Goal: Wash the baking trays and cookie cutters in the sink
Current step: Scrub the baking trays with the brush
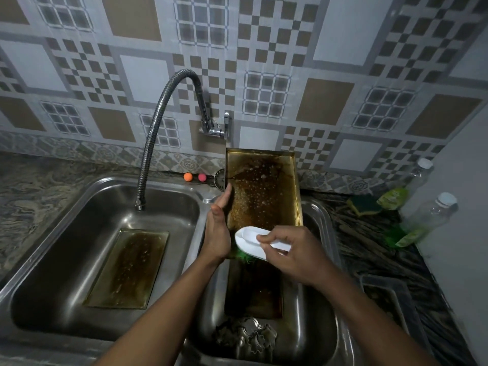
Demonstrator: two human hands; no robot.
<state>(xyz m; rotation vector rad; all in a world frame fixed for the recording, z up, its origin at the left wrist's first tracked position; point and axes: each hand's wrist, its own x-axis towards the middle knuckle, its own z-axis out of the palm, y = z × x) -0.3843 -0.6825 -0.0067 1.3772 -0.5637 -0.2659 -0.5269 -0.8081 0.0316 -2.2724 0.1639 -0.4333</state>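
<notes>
- My left hand (216, 228) holds the greasy baking tray (261, 191) by its left rim, tilted up over the sink's right basin (326, 220). The fingers behind it are hidden.
- My right hand (293, 254) pinches the white scrub brush (250, 240), with its bristles at the tray's lower end.
- The tray looks thin, stiff, light and probably slick, so I'd grip the raised rims.
- The cookie cutters (248, 336) lie below. I'd lift these small, thin-edged pieces by their sides.

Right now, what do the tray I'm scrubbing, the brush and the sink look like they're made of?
Tray: looks like thin metal, brassy sheen at the rim, brown baked-on grime. Brush: smooth white plastic body, green bristles, probably synthetic. Sink: brushed stainless steel, judging by its dull grey reflections.
</notes>
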